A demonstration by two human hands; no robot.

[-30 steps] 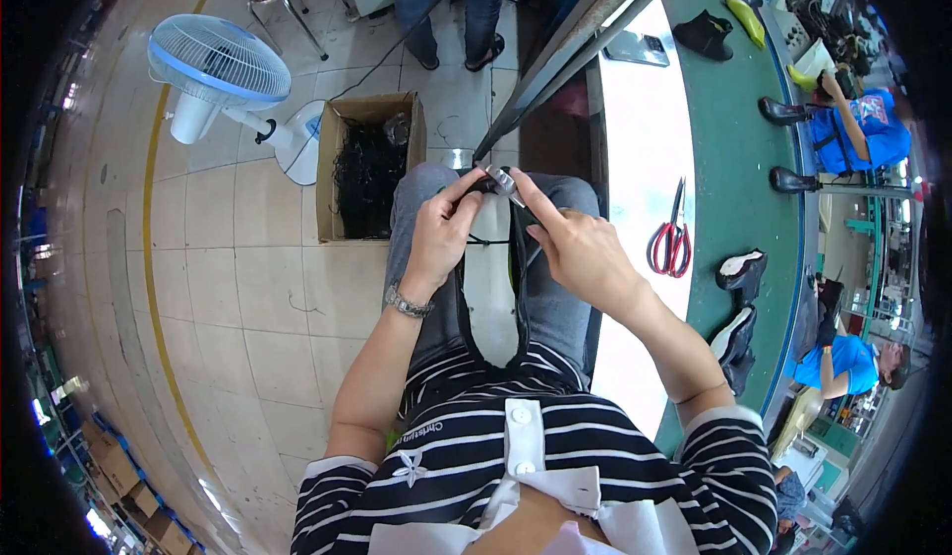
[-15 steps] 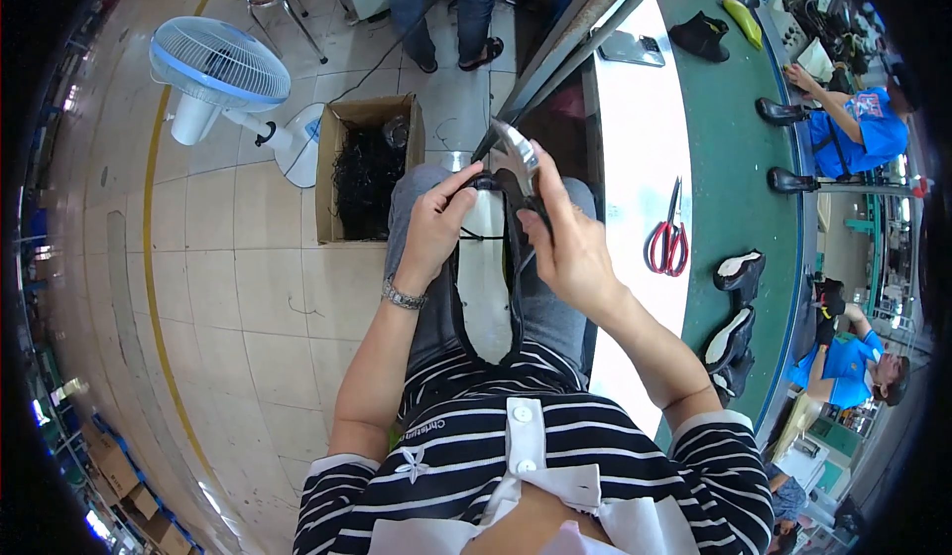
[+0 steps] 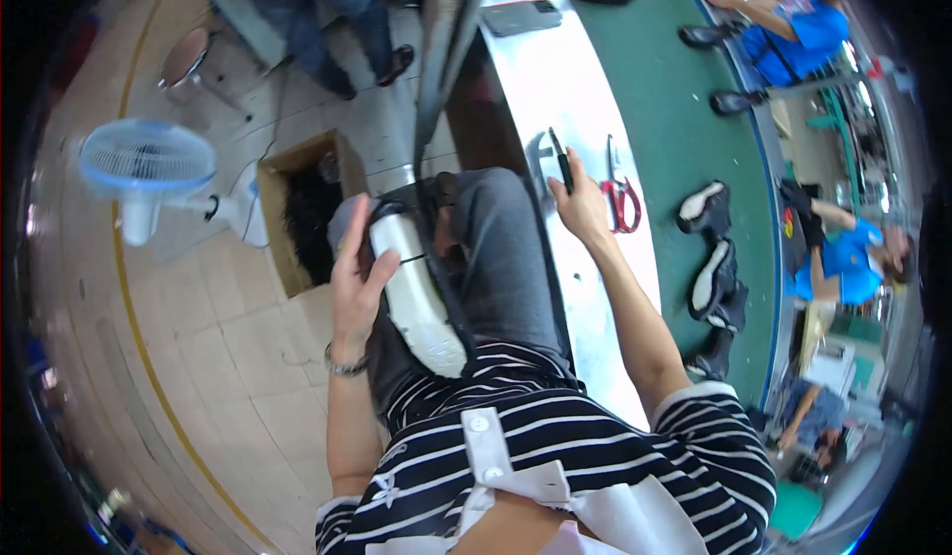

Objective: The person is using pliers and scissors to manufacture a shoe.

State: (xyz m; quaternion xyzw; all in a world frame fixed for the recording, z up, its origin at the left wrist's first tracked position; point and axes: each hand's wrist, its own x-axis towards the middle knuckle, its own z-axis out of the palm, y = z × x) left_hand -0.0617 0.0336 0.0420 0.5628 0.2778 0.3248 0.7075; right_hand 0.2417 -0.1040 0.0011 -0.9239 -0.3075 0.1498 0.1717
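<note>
My left hand [image 3: 359,282] holds a black shoe upper by its left side. A white sole board [image 3: 415,302] covers the underside, which faces up, and a thin black cord crosses it. The shoe rests tilted over my lap, toe end away from me. My right hand [image 3: 583,203] is over the white bench [image 3: 595,287], fingers closed on a slim black pen-like tool [image 3: 563,163] that points away from me. Beside that tool is a blurred grey metal piece [image 3: 543,153], perhaps the hammer head. Red-handled scissors [image 3: 623,203] lie just right of my right hand.
A phone [image 3: 522,17] lies on the bench's far end. Several black shoes [image 3: 716,277] sit on the green belt [image 3: 654,109] to the right. A cardboard box [image 3: 273,193] and a fan [image 3: 147,158] stand left. A metal post [image 3: 436,59] rises ahead. Co-workers are across the belt.
My right hand has moved from the shoe, where it held a hammer, to the bench. The shoe has tilted, its toe end swinging left with my left hand. The view has turned right.
</note>
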